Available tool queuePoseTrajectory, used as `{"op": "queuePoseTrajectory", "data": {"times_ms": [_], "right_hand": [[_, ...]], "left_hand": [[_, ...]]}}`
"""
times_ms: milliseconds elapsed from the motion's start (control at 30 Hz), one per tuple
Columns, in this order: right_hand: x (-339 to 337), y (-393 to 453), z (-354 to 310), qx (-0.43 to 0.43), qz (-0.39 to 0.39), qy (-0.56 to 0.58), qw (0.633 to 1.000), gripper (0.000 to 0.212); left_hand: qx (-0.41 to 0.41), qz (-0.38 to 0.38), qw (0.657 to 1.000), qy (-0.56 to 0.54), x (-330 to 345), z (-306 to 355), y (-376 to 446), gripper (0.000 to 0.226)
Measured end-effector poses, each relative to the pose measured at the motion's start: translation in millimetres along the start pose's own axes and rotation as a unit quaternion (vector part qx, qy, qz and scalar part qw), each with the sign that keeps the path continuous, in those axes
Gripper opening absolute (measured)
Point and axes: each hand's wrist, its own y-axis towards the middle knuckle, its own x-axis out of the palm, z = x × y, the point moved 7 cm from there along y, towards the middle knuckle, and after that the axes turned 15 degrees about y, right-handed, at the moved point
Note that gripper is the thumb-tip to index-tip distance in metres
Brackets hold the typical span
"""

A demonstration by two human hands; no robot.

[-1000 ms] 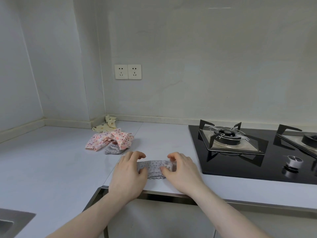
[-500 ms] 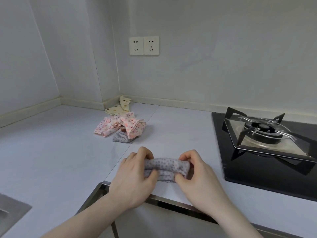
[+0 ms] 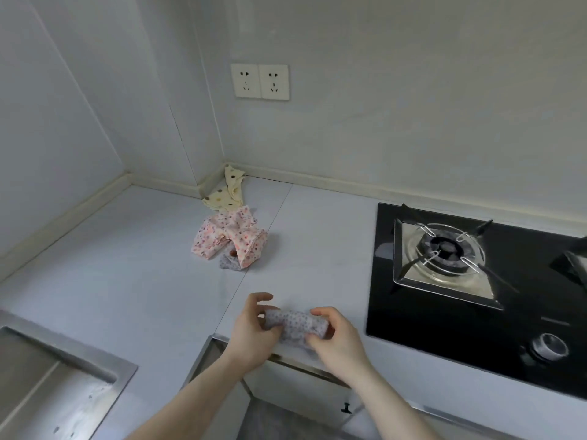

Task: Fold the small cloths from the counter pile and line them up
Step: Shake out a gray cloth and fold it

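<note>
A small grey dotted cloth (image 3: 295, 323), folded into a narrow band, is held just above the counter's front edge. My left hand (image 3: 251, 333) pinches its left end and my right hand (image 3: 338, 339) pinches its right end. Farther back on the white counter (image 3: 143, 274) lies the pile: a pink floral cloth (image 3: 230, 239) on top of a grey cloth (image 3: 229, 263) that mostly hides under it. A yellow dotted cloth (image 3: 227, 195) lies in the wall corner behind them.
A black gas hob (image 3: 476, 312) with a burner grate (image 3: 444, 252) and a knob (image 3: 549, 346) fills the right side. A steel sink (image 3: 54, 382) sits at the lower left. Two wall sockets (image 3: 259, 81) are above the corner.
Both hands lifted the grey cloth off the counter and folded it into a tighter band. The head moved closer and tilted down, so the sink came into view.
</note>
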Motion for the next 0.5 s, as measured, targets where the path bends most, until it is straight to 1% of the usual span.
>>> {"op": "queuePoseTrajectory", "data": {"times_ms": [100,133,200,267,367,433,500], "right_hand": [[-22,-55,-39,0.055,-0.01,0.074,0.996,0.039],[-33,-76,-54,0.067,-0.001,0.098,0.993,0.037],[-56,-125,-79,0.092,0.023,0.146,0.985,0.027],[-80,-167,-98,0.091,0.043,0.16,0.982,0.017],[-115,-209,-119,0.076,0.072,0.172,0.98,0.013],[-138,-218,-124,0.068,0.101,0.189,0.974,0.014],[-159,-221,-125,0.068,0.126,0.203,0.969,0.015]], "left_hand": [[-0.042,-0.02,0.998,-0.036,-22,49,-52,0.052],[-0.048,-0.023,0.997,-0.052,-29,66,-68,0.052],[-0.059,-0.046,0.994,-0.081,-41,99,-100,0.053],[-0.063,-0.076,0.989,-0.107,-42,129,-127,0.052],[-0.065,-0.126,0.98,-0.142,-32,172,-156,0.045],[-0.065,-0.163,0.975,-0.134,-21,196,-162,0.038],[-0.047,-0.187,0.978,-0.081,-11,214,-164,0.029]]}}
